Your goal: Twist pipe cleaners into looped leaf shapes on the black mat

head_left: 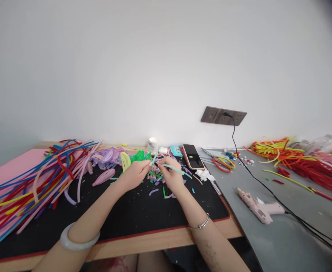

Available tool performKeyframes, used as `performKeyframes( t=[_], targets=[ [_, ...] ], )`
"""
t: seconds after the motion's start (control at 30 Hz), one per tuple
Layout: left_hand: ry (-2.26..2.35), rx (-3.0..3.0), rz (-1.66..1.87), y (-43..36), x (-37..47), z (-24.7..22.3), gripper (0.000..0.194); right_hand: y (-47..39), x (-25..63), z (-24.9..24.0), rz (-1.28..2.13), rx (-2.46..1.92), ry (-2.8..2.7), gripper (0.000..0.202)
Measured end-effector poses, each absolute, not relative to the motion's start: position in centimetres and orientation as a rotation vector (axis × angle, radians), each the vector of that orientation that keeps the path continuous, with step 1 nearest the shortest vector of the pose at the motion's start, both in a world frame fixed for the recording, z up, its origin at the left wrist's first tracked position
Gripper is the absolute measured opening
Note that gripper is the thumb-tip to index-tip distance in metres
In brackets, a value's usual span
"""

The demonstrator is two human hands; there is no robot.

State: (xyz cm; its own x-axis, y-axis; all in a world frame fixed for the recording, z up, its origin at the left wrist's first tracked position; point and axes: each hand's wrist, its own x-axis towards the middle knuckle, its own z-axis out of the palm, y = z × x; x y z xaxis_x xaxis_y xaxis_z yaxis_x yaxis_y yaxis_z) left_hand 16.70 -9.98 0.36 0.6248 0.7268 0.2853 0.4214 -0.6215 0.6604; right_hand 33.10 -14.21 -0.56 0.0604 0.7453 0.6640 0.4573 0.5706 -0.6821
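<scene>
A pale mint-green pipe cleaner (173, 169) runs between my two hands, one end sticking up and the other trailing over my right hand. My left hand (136, 173) pinches it with thumb and forefinger. On the other side, my right hand (171, 176) grips it close to the left fingertips; the exact contact is partly hidden. Below and behind the fingers lie many short cut bits of pipe cleaner (153, 192) on the black mat (143, 215). Bundles of bent green pipe cleaners (141, 155) and yellow ones (125, 161) lie just beyond my left hand.
Long multicoloured pipe cleaners (60, 170) spread across the left. Behind stand a paper cup (152, 145) and a phone (193, 156). Orange-handled scissors (224, 163) and a corded glue gun (260, 207) lie on the grey table (290, 234); red and yellow pipe cleaners (310, 172) are farther right.
</scene>
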Motion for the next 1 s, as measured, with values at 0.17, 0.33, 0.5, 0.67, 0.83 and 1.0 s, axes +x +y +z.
performKeyframes(
  t=[0.17,0.33,0.5,0.67,0.83,1.0],
  targets=[
    [0.859,2.342,0.719,-10.0,16.6,0.7,0.033,-14.4,33.4,0.1,0.331,-1.053,-1.642,0.012],
    [0.701,2.169,0.660,-10.3,16.1,1.3,0.033,-14.4,33.5,0.4,0.509,-1.009,-1.743,0.016],
    [0.676,1.816,0.574,-10.7,15.9,1.3,0.034,-14.2,33.7,-0.1,0.602,-1.035,-1.763,0.017],
    [0.639,1.698,0.558,-10.6,15.9,1.0,0.032,-14.3,33.6,0.1,0.433,-1.103,-1.783,0.011],
    [0.633,1.799,0.568,-10.5,15.9,1.0,0.032,-14.5,33.3,0.5,0.369,-1.113,-1.786,0.016],
    [0.655,2.100,0.625,-10.6,16.3,1.3,0.029,-14.8,33.2,0.5,0.408,-1.138,-1.776,0.019]
  ],
)
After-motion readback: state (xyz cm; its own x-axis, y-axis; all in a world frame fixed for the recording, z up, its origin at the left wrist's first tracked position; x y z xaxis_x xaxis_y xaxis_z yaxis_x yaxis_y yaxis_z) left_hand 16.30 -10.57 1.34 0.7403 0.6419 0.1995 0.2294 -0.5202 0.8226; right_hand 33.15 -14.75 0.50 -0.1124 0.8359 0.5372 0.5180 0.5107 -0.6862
